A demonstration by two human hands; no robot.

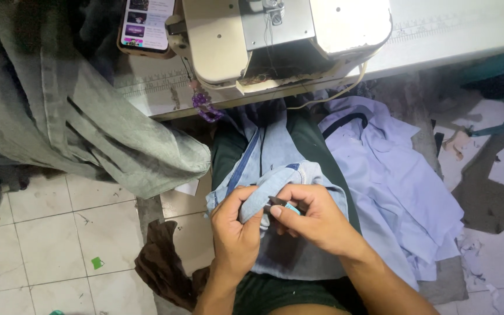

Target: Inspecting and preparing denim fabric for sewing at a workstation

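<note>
While pinched between both hands (275, 219), blue cloth (275, 175) apparently meets snips (287, 205).

The light blue garment (281, 175) was soft matt cloth, the grey-green garment (88, 116) rumpled woven cloth; the sewing machine (281, 41) looked smooth, cream-painted metal, and the floor (48, 233) was dull scuffed tile.

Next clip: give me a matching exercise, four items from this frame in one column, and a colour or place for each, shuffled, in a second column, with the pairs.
Things:
1. left hand
2. right hand
3. phone
4. draped garment

Descriptions:
A. grey-green, hanging off the table's left end
B. pinches a small teal-handled tool
C. lit screen, beside the sewing machine
D. grips a fold of light blue fabric

Pairs: 1-D, 2-B, 3-C, 4-A
</note>
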